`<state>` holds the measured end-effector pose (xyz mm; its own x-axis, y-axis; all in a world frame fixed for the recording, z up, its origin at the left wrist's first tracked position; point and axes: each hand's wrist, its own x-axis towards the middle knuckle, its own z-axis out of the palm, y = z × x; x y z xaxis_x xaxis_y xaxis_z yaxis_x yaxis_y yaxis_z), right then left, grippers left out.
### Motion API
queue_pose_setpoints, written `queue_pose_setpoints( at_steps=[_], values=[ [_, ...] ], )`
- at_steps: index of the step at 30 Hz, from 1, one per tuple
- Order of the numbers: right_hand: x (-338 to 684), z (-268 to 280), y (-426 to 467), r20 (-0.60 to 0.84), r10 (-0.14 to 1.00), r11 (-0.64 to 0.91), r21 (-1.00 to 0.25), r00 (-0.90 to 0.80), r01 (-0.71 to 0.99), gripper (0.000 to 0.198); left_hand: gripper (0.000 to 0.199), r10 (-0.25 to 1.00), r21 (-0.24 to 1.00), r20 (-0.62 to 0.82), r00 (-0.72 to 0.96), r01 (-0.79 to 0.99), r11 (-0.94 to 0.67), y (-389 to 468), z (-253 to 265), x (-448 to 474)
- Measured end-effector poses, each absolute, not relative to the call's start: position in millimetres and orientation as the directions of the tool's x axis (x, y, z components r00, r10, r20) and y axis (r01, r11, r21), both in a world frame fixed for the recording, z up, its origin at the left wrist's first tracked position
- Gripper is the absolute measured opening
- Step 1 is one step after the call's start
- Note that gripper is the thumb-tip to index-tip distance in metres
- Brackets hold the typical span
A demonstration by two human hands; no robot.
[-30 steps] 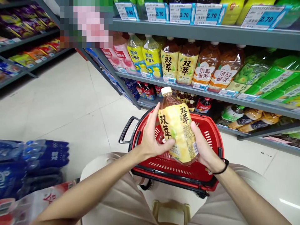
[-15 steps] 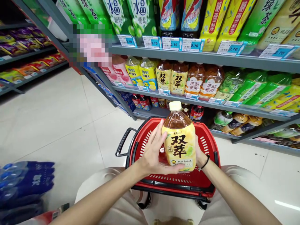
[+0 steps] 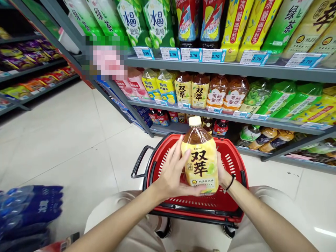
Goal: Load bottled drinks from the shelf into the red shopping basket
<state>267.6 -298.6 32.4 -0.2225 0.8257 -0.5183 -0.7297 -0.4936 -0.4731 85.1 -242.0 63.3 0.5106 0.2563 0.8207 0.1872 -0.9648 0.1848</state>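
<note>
A large tea bottle (image 3: 200, 164) with a yellow label, brown liquid and a pale cap is held upright, tilted slightly, above the red shopping basket (image 3: 168, 207). My left hand (image 3: 173, 171) grips its left side, the thumb along the bottom front and the fingers up the side. On the other side my right hand (image 3: 222, 172), with a black band at the wrist, supports the bottle; its fingers are mostly hidden behind it. The basket stands on the floor between my knees, its black handle (image 3: 139, 162) sticking out to the left.
Ahead is a drink shelf (image 3: 223, 66) with several rows of bottles and price tags. Matching yellow-label bottles (image 3: 183, 90) stand on its middle level. Blue-wrapped bottle packs (image 3: 39, 206) sit on the floor at the left. Behind them, snack packets (image 3: 39, 83) line another shelf.
The view has shifted slightly, so the shelf appears a little lower. The bottle stays in both hands, turned and tilted only a little.
</note>
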Motion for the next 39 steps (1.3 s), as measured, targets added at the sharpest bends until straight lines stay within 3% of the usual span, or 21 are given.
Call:
queue_pose_setpoints(
  at_steps=[4, 13, 25, 39],
  values=[
    [271.3, 26.8, -307.4, -0.43, 0.84, -0.536, -0.561, -0.331, -0.631, 0.094, 0.124, 0.213, 0.102, 0.828, 0.519, 0.234, -0.967, -255.3, 71.0, 86.6],
    [270.1, 31.6, -313.5, -0.37, 0.848, -0.528, -0.634, -0.379, -0.564, 0.099, 0.129, 0.186, 0.077, 0.847, 0.499, 0.231, -0.97, -259.9, 73.2, 84.3],
    [273.1, 35.0, -310.6, -0.247, 0.81, -0.557, -0.608, -0.531, -0.566, 0.104, 0.107, 0.166, 0.075, 0.877, 0.45, 0.214, -0.974, -261.9, 75.6, 88.2],
    [269.2, 31.1, -309.6, -0.263, 0.811, -0.56, -0.604, -0.522, -0.566, 0.113, 0.117, 0.204, 0.104, 0.838, 0.506, 0.218, -0.97, -259.6, 76.1, 82.6]
  ],
)
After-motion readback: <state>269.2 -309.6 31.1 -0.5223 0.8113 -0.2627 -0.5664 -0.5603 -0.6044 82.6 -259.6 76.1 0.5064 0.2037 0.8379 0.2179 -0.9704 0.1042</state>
